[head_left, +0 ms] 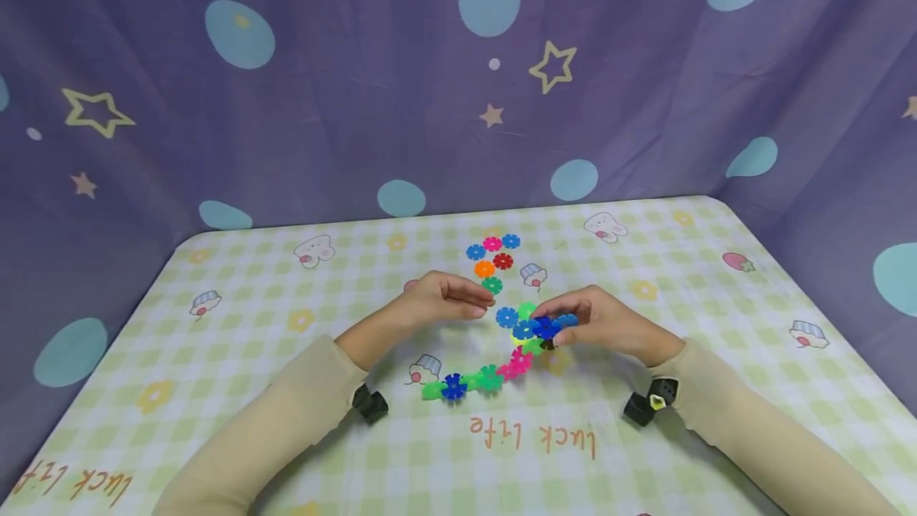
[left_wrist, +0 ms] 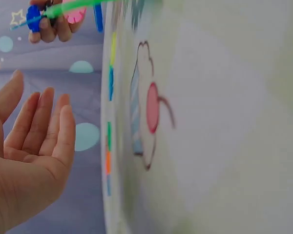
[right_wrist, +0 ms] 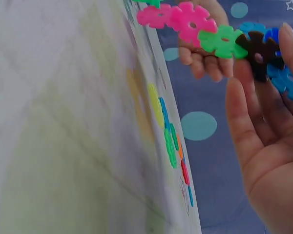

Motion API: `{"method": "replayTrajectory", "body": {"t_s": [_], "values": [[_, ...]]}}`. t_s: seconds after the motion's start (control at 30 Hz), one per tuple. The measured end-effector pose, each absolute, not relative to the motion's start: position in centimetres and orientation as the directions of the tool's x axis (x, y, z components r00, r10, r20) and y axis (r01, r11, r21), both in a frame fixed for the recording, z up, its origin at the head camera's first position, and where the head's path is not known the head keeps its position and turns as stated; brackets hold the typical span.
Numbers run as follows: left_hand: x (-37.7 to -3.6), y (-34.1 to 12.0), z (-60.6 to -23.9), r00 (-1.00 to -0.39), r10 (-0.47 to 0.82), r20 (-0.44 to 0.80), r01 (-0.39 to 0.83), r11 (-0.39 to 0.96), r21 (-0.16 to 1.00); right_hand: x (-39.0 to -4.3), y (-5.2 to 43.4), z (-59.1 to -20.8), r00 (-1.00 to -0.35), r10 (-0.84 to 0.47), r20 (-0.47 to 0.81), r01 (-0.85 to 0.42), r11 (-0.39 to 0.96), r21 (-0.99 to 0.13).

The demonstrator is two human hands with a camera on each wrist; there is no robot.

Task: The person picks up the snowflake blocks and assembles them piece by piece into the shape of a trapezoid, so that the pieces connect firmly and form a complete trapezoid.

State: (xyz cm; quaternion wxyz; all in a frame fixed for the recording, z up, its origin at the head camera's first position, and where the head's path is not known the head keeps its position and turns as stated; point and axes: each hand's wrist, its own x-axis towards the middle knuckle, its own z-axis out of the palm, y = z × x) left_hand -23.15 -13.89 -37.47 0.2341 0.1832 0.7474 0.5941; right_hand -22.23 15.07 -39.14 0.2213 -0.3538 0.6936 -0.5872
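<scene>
My right hand [head_left: 607,326] pinches one end of a chain of interlocking plastic snowflake discs [head_left: 490,378]. Dark blue, light blue and black discs [right_wrist: 258,45] are bunched at the fingers. From there the chain runs left through green and pink discs [right_wrist: 191,24] to a dark blue disc [head_left: 454,387] and a green one at the far end. In the right wrist view it is raised above the tablecloth. My left hand [head_left: 442,299] hovers left of the chain with nothing in it, fingers loosely extended and thumb apart.
Just beyond the held end, loose blue [head_left: 507,317], light green and yellow discs lie on the checked tablecloth [head_left: 258,341]. Farther back lie green, orange [head_left: 484,268], red, pink and blue discs. A purple patterned curtain [head_left: 322,102] hangs behind the table.
</scene>
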Motion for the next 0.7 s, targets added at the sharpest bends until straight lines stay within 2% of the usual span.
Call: {"method": "replayTrajectory", "body": {"t_s": [0.27,0.7], "values": [[-25.0,-13.0,-39.3,-0.764,0.623,-0.169,0.045,0.313,0.949,-22.5,16.2,-39.5,-0.594,-0.795,0.125,-0.241,0.028,-0.97],[-26.7,-10.8,-40.7,-0.731,0.675,-0.103,0.326,0.477,0.816,-22.4,16.1,-39.3,-0.585,-0.804,0.106,-0.268,0.069,-0.961]]}}
